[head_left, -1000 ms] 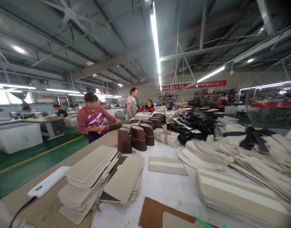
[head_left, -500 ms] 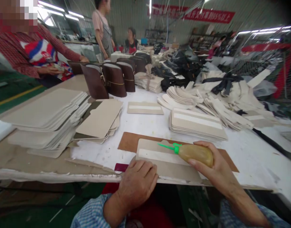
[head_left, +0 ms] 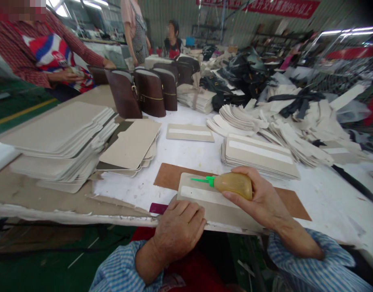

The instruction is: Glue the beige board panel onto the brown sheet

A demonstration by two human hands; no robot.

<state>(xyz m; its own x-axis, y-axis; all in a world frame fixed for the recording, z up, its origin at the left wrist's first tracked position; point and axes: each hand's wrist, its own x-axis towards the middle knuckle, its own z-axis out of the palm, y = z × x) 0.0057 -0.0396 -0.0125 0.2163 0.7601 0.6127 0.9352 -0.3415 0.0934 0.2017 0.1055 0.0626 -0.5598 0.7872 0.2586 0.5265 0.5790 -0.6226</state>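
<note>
My right hand [head_left: 253, 196] is wrapped around a squeezable glue bottle [head_left: 233, 185] of yellowish liquid with a green nozzle. Its tip points left, over the upper left part of a beige panel [head_left: 226, 211] with a white strip [head_left: 201, 194] across it. The panel lies on a brown sheet [head_left: 166, 176] at the table's front edge. My left hand [head_left: 182, 223] rests with its fingers laid on the panel's lower left edge; its thumb is hidden. Beside those fingers lies a flat purple piece [head_left: 158, 208], partly covered.
Beige panel stacks stand left [head_left: 61, 125] and right [head_left: 259, 156], with a single striped panel [head_left: 190, 133] between. Brown bags [head_left: 150, 93] stand behind, near a co-worker in a checked shirt [head_left: 10, 52]. Loose beige strips [head_left: 296, 138] and dark pieces pile up at right.
My right hand has moved left with the glue bottle, bringing the nozzle tip nearer the panel's left end. My left hand stays on the panel. The whole view has shifted slightly.
</note>
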